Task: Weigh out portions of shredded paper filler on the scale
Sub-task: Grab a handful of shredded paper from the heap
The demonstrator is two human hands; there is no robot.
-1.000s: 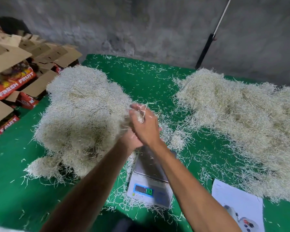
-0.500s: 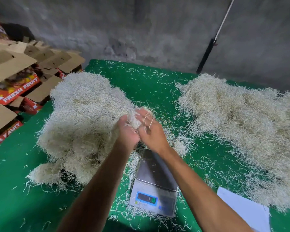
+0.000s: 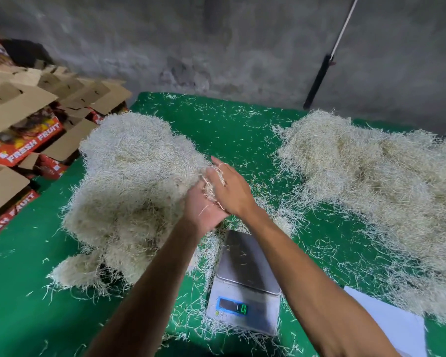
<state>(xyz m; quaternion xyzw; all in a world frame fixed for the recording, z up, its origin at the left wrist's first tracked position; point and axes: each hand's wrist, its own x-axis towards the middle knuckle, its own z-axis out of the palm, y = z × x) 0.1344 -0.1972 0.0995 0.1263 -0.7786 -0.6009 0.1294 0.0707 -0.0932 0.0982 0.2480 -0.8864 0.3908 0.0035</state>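
Two big heaps of pale shredded paper lie on the green table, a left heap (image 3: 129, 186) and a right heap (image 3: 376, 191). A grey digital scale (image 3: 245, 276) stands between them near me. Its platform holds only a few stray strands and its display (image 3: 232, 306) is lit. Both hands meet at the right edge of the left heap, above the far end of the scale. My right hand (image 3: 231, 188) lies flat with straight fingers over my left hand (image 3: 200, 208), a small tuft of paper (image 3: 211, 188) between them. The left fingers are hidden by the right hand and the paper.
Open cardboard boxes printed "FRESH FRUIT" (image 3: 23, 140) are stacked off the table's left edge. A white sheet of paper (image 3: 386, 318) lies at the near right. A black-and-white pole (image 3: 319, 81) leans on the concrete wall behind. Loose strands litter the green cloth (image 3: 229, 124).
Both hands have moved left and away from me, from above the scale to the left heap's edge. The right hand's fingers have straightened, and the clump between the hands is smaller.
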